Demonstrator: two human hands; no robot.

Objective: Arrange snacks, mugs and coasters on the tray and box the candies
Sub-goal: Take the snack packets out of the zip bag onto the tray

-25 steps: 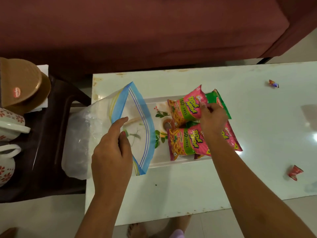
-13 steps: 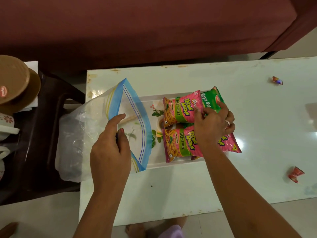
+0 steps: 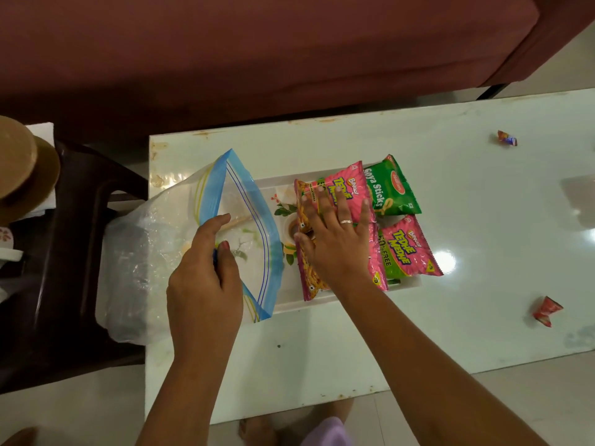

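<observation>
While my left hand pinches the zip bag rim, my right hand lies flat, fingers spread, on pink snack packets at the tray's right end.

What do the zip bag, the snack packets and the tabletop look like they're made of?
Zip bag: thin clear plastic film, crinkled, with a blue zipper strip.
Snack packets: glossy printed plastic film, probably foil-lined; crimped ends.
Tabletop: hard, glossy white, likely glass or laminate; it mirrors light, edges chipped.

Maroon sofa, glossy white table

Home lounge: sofa, low table.
</observation>
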